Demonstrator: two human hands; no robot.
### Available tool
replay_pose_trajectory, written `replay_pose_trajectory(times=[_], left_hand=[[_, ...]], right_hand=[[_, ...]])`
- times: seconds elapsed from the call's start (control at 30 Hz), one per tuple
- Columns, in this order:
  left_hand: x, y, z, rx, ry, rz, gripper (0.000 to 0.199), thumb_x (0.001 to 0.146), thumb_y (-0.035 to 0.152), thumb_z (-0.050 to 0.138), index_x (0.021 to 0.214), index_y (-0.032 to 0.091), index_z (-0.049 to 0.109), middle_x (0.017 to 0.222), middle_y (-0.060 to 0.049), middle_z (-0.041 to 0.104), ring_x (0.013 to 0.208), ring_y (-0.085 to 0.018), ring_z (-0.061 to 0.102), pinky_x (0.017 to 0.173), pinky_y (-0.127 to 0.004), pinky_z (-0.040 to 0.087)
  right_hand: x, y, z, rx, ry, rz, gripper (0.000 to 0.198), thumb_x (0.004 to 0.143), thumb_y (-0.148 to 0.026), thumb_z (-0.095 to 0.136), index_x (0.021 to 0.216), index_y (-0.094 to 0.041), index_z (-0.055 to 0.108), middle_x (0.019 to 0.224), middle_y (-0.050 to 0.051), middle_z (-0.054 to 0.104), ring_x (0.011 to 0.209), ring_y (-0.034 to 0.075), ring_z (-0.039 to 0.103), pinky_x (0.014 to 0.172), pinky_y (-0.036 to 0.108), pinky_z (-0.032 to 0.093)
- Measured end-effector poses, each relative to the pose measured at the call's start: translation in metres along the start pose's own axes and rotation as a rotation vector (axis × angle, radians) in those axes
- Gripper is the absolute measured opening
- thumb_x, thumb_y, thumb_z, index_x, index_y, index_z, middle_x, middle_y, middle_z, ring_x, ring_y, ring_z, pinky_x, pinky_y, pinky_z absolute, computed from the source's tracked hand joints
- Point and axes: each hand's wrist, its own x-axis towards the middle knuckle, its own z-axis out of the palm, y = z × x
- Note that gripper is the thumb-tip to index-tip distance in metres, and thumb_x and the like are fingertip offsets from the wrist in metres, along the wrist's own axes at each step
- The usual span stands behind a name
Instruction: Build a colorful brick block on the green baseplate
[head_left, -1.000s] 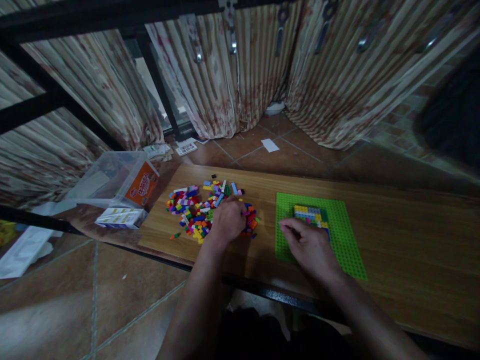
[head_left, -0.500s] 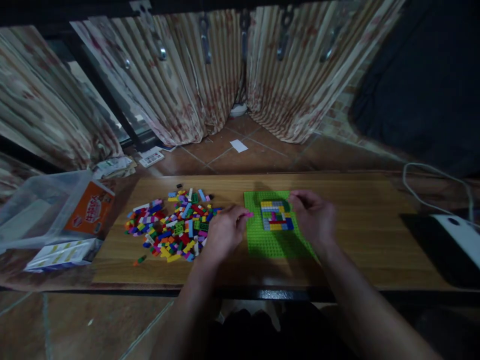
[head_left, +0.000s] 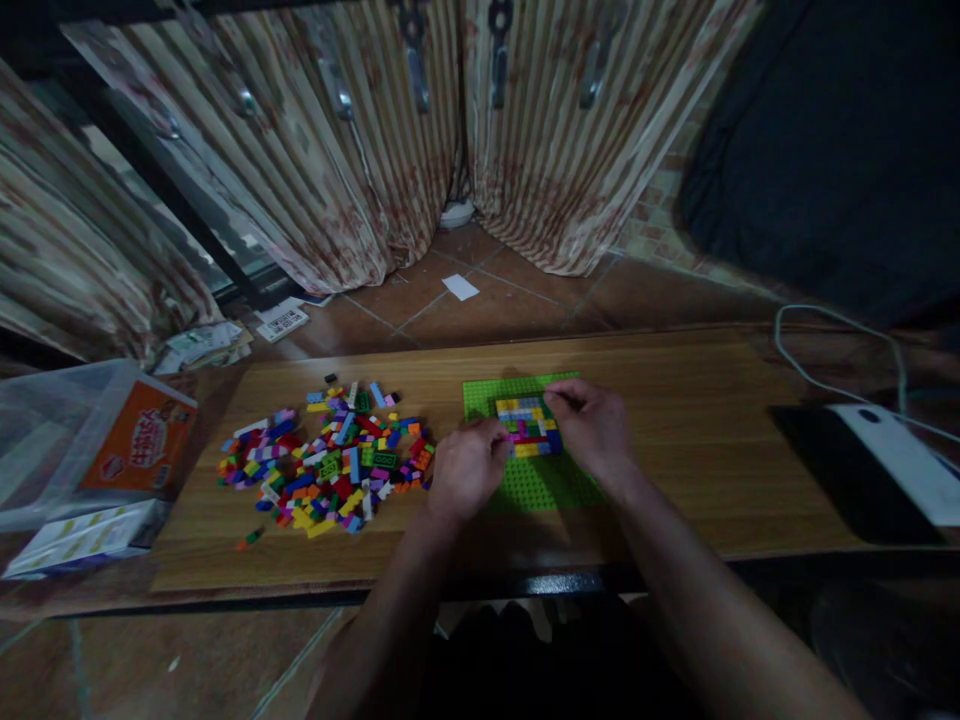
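A green baseplate point(head_left: 525, 490) lies on the wooden table, bearing a low, roughly square build of toy bricks point(head_left: 536, 450) in yellow, blue, grey and red. My left hand point(head_left: 469, 468) is closed in a pinch at the build's left side, with a small pink brick point(head_left: 513, 438) at its fingertips. At the build's upper right corner, the fingers of my right hand point(head_left: 592, 425) are pinched together; whatever they hold is hidden. Left of my hands spreads a loose pile of mixed toy bricks point(head_left: 345, 460).
A clear plastic bin point(head_left: 60, 400) with an orange label stands at the far left, beside a white box point(head_left: 86, 540). On the right lies a black and white flat object point(head_left: 862, 470) near a white cable point(head_left: 840, 315). Striped curtains point(head_left: 360, 160) hang behind the table.
My left hand has carried the pink brick right, from the baseplate's left edge to the build. My right hand stays by the upper right corner. The whole view has shifted slightly.
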Motion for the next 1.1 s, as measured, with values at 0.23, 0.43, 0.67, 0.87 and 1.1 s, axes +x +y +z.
replay_pose_trajectory(times=[0.23, 0.43, 0.67, 0.87, 1.1], left_hand=[[0.003, 0.003, 0.001, -0.004, 0.011, -0.068, 0.011, 0.087, 0.026, 0.056, 0.092, 0.025, 0.066, 0.087, 0.0, 0.074, 0.079, -0.016, 0.068, 0.073, -0.026, 0.049], [0.005, 0.003, 0.004, -0.035, 0.037, -0.1, 0.012, 0.086, 0.026, 0.057, 0.095, 0.024, 0.064, 0.091, -0.001, 0.074, 0.083, -0.017, 0.069, 0.075, -0.026, 0.049], [0.006, 0.003, 0.004, -0.092, 0.042, -0.107, 0.01, 0.085, 0.022, 0.057, 0.092, 0.023, 0.063, 0.089, -0.001, 0.074, 0.082, -0.018, 0.069, 0.074, -0.028, 0.049], [0.006, 0.001, 0.003, -0.192, 0.046, -0.112, 0.009, 0.083, 0.021, 0.059, 0.09, 0.023, 0.063, 0.088, -0.002, 0.074, 0.082, -0.018, 0.069, 0.075, -0.028, 0.05], [0.009, 0.002, 0.0, -0.303, 0.076, -0.149, 0.013, 0.085, 0.016, 0.054, 0.083, 0.02, 0.066, 0.082, -0.002, 0.072, 0.077, -0.016, 0.066, 0.073, -0.026, 0.049]], right_hand=[[-0.003, 0.002, 0.002, -0.155, -0.133, 0.008, 0.018, 0.082, -0.027, 0.057, 0.088, -0.019, 0.072, 0.086, 0.007, 0.075, 0.075, 0.021, 0.067, 0.072, 0.035, 0.049], [-0.01, 0.0, 0.001, -0.192, -0.224, 0.006, 0.014, 0.08, -0.03, 0.061, 0.08, -0.02, 0.072, 0.078, 0.004, 0.074, 0.069, 0.018, 0.066, 0.066, 0.031, 0.046], [-0.019, 0.0, 0.009, -0.252, -0.29, -0.035, 0.015, 0.079, -0.031, 0.061, 0.074, -0.023, 0.072, 0.068, 0.0, 0.071, 0.058, 0.016, 0.06, 0.056, 0.029, 0.039], [-0.017, 0.001, 0.014, -0.203, -0.253, -0.008, 0.013, 0.077, -0.029, 0.063, 0.07, -0.023, 0.072, 0.064, 0.0, 0.07, 0.054, 0.016, 0.059, 0.054, 0.029, 0.04], [-0.015, 0.003, 0.015, -0.174, -0.267, 0.061, 0.012, 0.074, -0.03, 0.065, 0.071, -0.022, 0.072, 0.068, 0.001, 0.071, 0.061, 0.017, 0.063, 0.059, 0.03, 0.044]])
